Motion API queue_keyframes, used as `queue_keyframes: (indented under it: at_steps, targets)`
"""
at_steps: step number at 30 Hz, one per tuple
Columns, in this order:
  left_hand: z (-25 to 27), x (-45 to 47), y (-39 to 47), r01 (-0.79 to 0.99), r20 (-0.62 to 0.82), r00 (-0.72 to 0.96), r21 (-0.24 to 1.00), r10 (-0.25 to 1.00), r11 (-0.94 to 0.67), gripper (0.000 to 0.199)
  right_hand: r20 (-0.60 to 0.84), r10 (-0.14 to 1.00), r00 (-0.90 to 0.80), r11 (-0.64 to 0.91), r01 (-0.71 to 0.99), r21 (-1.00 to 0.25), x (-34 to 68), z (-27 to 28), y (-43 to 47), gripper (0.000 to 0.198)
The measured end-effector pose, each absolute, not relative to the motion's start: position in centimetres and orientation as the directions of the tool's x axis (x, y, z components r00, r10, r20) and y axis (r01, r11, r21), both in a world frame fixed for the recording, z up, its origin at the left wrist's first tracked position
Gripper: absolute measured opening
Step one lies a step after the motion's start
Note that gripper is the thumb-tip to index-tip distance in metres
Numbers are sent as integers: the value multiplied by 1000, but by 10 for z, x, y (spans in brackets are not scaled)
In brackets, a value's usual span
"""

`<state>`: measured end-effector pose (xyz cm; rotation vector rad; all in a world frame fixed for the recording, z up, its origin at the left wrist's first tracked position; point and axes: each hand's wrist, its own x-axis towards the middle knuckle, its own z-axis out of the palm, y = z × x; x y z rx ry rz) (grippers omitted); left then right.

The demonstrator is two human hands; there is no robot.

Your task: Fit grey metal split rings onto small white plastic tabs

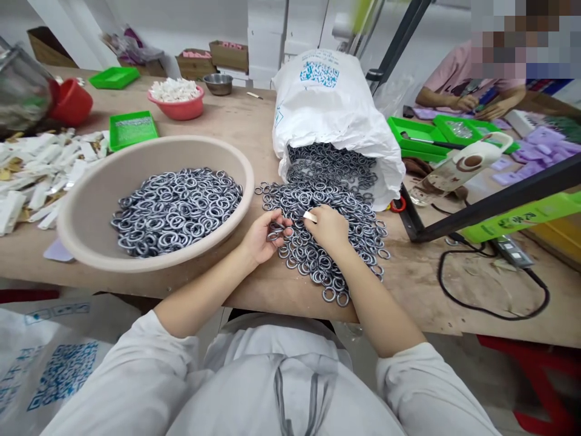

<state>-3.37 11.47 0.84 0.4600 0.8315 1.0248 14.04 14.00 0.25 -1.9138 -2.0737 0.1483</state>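
Note:
My left hand (259, 241) is palm up with its fingers curled round a few dark grey rings (275, 231). A small flat white piece (310, 217) sticks out of my right hand (332, 230), pinched by the fingertips, which are partly hidden. Both hands are at a heap of shiny grey rings (333, 272) spread on the wooden table (258, 290). More rings spill from the mouth of a white woven sack (333, 115) lying behind the heap. To the left, a large beige basin (86, 212) holds many loose rings of the same kind.
White and gold pieces (40, 163) lie at the far left, near green trays (113, 77) and a red bowl (181, 109) of white parts. On the right stand a black metal frame (417, 233), a cable (442, 284) and a bottle (454, 175). A co-worker's hands (494, 110) are beyond.

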Motion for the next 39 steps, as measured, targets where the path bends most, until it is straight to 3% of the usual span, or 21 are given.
queue_keyframes:
  at_steps: [2,5,7,10,15,18,24,27,30,33,39]
  targets:
    - [6,-31,113,-488,-313,196,791,929,369,33,157,986,-49,126,839,-529,147,4,139,25]
    - [3,-25,108,-349,-203,156,904,967,246,35,122,981,-149,176,439,-881,153,6,131,34]
    - [2,-22,104,-303,-185,197,922,963,240,36,107,968,-228,161,233,-959,151,6,124,39]
    - [3,-20,101,-262,-160,264,937,951,231,35,77,951,-301,119,124,-985,143,7,117,44]
    - [2,-19,101,-194,-212,369,935,905,298,31,70,963,-261,96,87,-992,136,8,114,54]
    - [1,-19,101,-212,-267,377,907,887,363,29,141,973,-184,163,111,-980,134,8,112,49]
    - [8,-21,97,-302,-249,466,857,849,417,24,189,963,-195,225,185,-957,135,6,111,39]
    - [13,-23,97,-365,-273,492,797,826,481,24,337,929,-153,370,380,-848,138,8,109,40]
    - [15,-24,97,-403,-290,462,773,838,490,25,439,860,-262,505,571,-648,138,12,102,39]
    - [15,-23,96,-407,-293,424,784,857,469,26,415,847,-333,522,669,-530,135,15,96,43]
    - [14,-22,94,-407,-296,415,785,860,467,26,369,870,-328,476,752,-455,133,17,94,48]
